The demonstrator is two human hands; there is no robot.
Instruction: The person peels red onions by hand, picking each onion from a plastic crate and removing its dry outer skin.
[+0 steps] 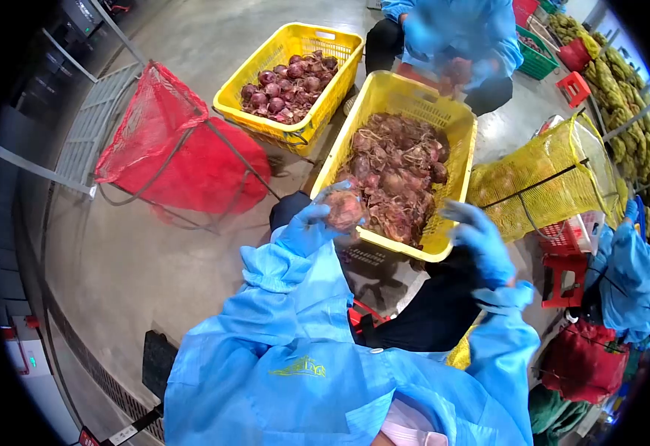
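A round onion (343,210) with reddish, papery skin is in my left hand (304,229), whose gloved fingers close around its left side. It is held up at the near-left rim of a yellow crate (461,171). Inside this crate lies a heap of red onions (396,175) with dry skins and stringy roots. At the crate's near-right corner is my right hand (483,244), also in a blue glove. Its fingers stretch out slightly blurred, and no object shows in them.
Another yellow crate (224,102) holds cleaner onions. Left stands a red mesh bag (191,160) on a wire frame; right, a yellow mesh bag (541,178). A co-worker in blue (451,33) sits across. Red stools (565,281) and another worker (634,271) are at right.
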